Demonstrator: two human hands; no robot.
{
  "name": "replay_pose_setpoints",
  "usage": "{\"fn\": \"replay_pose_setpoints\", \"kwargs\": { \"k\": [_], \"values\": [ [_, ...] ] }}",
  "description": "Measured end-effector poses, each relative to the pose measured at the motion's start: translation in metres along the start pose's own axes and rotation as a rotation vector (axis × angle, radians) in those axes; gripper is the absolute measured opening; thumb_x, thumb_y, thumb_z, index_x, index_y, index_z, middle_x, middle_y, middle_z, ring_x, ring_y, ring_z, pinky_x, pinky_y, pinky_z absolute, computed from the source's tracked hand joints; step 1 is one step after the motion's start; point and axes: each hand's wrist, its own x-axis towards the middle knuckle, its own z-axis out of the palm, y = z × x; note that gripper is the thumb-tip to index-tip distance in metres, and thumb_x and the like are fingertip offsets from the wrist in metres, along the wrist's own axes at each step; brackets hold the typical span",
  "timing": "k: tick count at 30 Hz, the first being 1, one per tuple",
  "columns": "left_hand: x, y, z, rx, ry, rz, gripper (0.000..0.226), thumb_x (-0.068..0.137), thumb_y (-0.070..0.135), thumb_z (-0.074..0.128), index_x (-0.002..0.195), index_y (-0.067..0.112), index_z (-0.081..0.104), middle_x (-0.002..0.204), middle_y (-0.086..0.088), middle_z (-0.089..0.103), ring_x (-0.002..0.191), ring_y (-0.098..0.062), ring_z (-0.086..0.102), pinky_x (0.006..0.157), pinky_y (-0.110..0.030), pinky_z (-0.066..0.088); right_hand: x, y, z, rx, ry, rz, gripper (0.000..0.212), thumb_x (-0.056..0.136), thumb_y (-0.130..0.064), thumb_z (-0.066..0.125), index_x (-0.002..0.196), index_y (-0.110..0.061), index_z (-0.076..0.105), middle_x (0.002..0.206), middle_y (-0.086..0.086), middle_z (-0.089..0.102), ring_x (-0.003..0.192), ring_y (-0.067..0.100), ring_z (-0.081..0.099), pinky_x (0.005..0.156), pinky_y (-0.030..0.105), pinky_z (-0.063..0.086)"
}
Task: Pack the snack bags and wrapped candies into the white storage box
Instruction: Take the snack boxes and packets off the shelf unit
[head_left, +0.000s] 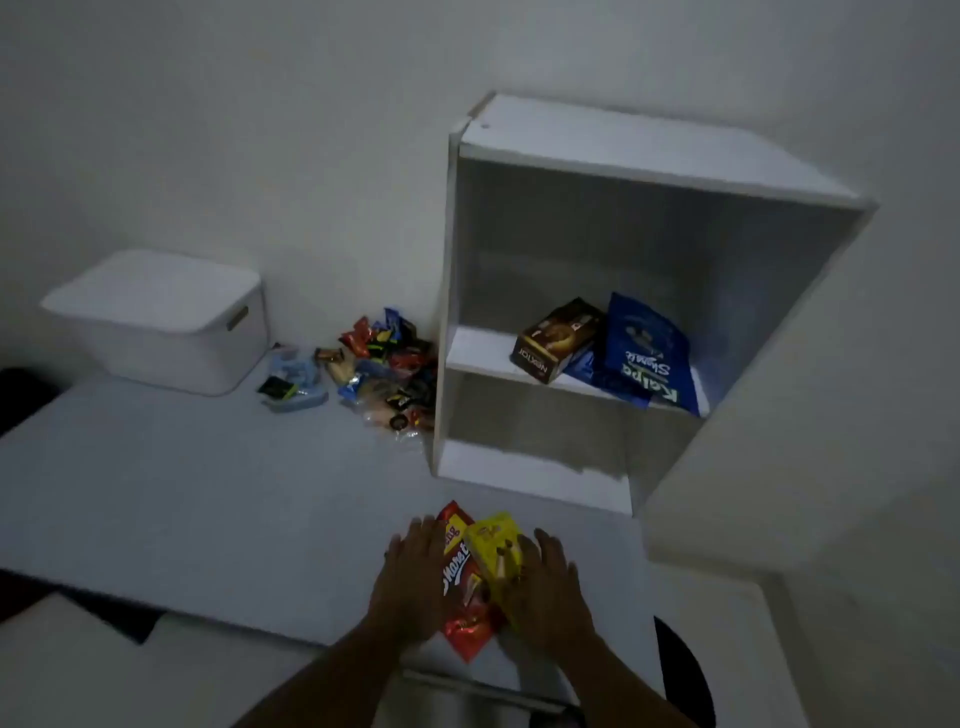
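Nothing packed; white storage box (156, 319) at table's (208, 519) far-left corner, lid on; candies (384, 369) piled mid far edge — left hand (413, 582) and right hand (545, 592) flat, fingers spread, pressing red snack bag (465, 618) and yellow snack bag (496, 545) at near edge — not closed around either.

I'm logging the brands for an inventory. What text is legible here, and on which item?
"NEKTOR": brown box on the shelf, upside down.
"Kalpa" and, less surely, "Shanti": blue bag, also upside down.
"More": red snack bag under the hands; rest covered.
Yellow bag, candy pile: too blurred.
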Motion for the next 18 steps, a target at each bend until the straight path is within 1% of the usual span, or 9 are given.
{"fn": "replay_pose_setpoints", "kwargs": {
  "k": [2,3,5,7,10,12,14,16,18],
  "values": [
    [0.005,0.002,0.017,-0.106,-0.01,0.063,0.068,0.092,0.061,0.042,0.138,0.01,0.042,0.131,-0.017,0.061,0.122,-0.038,0.056,0.097,-0.056,0.047,0.011,0.016,0.012,0.005,-0.066,-0.012,0.103,0.073,-0.089,0.006,0.155,-0.027,0.016,0.164,0.004,0.009,0.152,0.029,0.004,0.119,0.054,0.013],
    [0.007,0.002,0.035,-0.112,0.025,0.121,0.059,0.094,0.059,0.042,0.131,0.015,0.051,0.123,-0.02,0.065,0.116,-0.041,0.059,0.091,-0.059,0.049,0.016,0.025,0.02,-0.036,-0.072,-0.03,0.104,0.072,-0.091,0.007,0.155,-0.03,0.015,0.163,0.005,0.009,0.151,0.032,0.006,0.118,0.055,0.015],
    [0.008,0.001,0.059,0.003,0.017,0.195,0.05,0.095,0.055,0.046,0.128,0.021,0.061,0.128,-0.023,0.062,0.122,-0.047,0.054,0.091,-0.063,0.044,0.025,0.042,0.037,-0.106,-0.055,-0.097,0.089,0.082,-0.079,0.028,0.156,-0.034,0.01,0.163,0.007,0.01,0.15,0.037,0.01,0.115,0.056,0.02],
    [0.013,-0.001,0.073,0.008,-0.037,0.15,0.071,0.092,0.063,0.044,0.142,0.013,0.051,0.148,-0.019,0.046,0.139,-0.043,0.037,0.104,-0.061,0.034,0.032,0.058,0.053,-0.086,-0.1,-0.137,0.087,0.084,-0.07,0.043,0.157,-0.034,0.01,0.164,0.005,0.009,0.149,0.037,0.011,0.115,0.055,0.021],
    [0.015,-0.004,0.087,0.002,-0.171,0.026,0.105,0.074,0.077,0.05,0.15,0.007,0.034,0.157,-0.015,0.031,0.146,-0.036,0.025,0.112,-0.055,0.027,0.041,0.077,0.067,-0.076,-0.112,-0.207,0.085,0.085,-0.066,0.044,0.157,-0.027,0.018,0.162,0.007,0.018,0.144,0.043,0.022,0.11,0.057,0.03],
    [0.012,0.0,0.092,0.002,-0.219,-0.008,0.107,0.072,0.075,0.048,0.154,0.011,0.024,0.16,-0.013,0.025,0.148,-0.034,0.017,0.113,-0.057,0.029,0.044,0.088,0.07,-0.15,-0.112,-0.255,0.079,0.089,-0.058,0.044,0.156,-0.026,0.017,0.158,0.014,0.026,0.139,0.048,0.027,0.106,0.059,0.036],
    [0.007,0.007,0.096,0.007,-0.242,-0.068,0.104,0.076,0.073,0.041,0.156,0.013,0.015,0.162,-0.012,0.019,0.149,-0.034,0.011,0.117,-0.057,0.024,0.049,0.095,0.066,-0.185,-0.121,-0.283,0.078,0.09,-0.055,0.045,0.156,-0.027,0.015,0.157,0.016,0.027,0.138,0.049,0.029,0.106,0.058,0.036],
    [0.002,0.019,0.097,0.022,-0.223,-0.13,0.099,0.08,0.072,0.037,0.156,0.012,0.016,0.16,-0.014,0.023,0.148,-0.035,0.017,0.116,-0.056,0.027,0.053,0.103,0.061,-0.189,-0.13,-0.301,0.077,0.091,-0.057,0.044,0.156,-0.028,0.015,0.157,0.016,0.027,0.138,0.047,0.031,0.108,0.057,0.034],
    [-0.001,0.034,0.095,0.004,-0.187,-0.18,0.092,0.084,0.068,0.043,0.154,0.013,0.02,0.156,-0.014,0.034,0.145,-0.035,0.029,0.11,-0.055,0.037,0.057,0.112,0.056,-0.173,-0.143,-0.316,0.076,0.09,-0.058,0.043,0.155,-0.029,0.016,0.158,0.014,0.026,0.136,0.045,0.033,0.108,0.055,0.036]
  ]
}}
